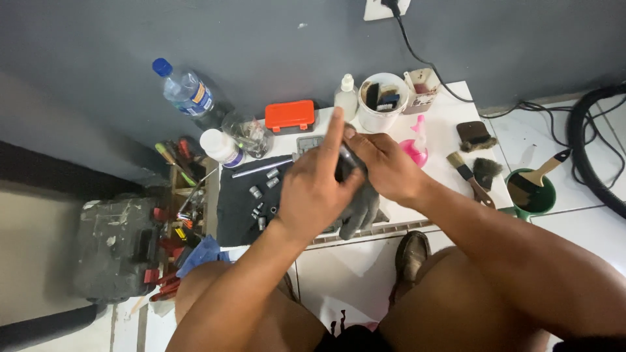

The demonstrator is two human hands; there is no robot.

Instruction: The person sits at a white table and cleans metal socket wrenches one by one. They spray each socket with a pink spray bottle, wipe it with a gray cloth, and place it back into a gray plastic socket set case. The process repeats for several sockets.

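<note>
My left hand [314, 189] and my right hand [386, 166] meet over a low white tiled platform [443, 140]. Both grip a dark grey work glove [360, 207] that hangs down between them, and a slim metal tool sits in the grasp too, mostly hidden by my fingers. My left index finger points up. Under the hands lies a black mat [236, 202] with several small metal sockets [255, 192] and a metal rod [261, 167].
Against the dark wall stand an orange case [289, 116], a water bottle [184, 91], a white jar [220, 147], a small squeeze bottle [346, 96], a white tub of brushes [382, 101] and a pink spray bottle [416, 146]. Paintbrushes [471, 177] and a green pot [533, 193] lie right; a toolbox [114, 248] left.
</note>
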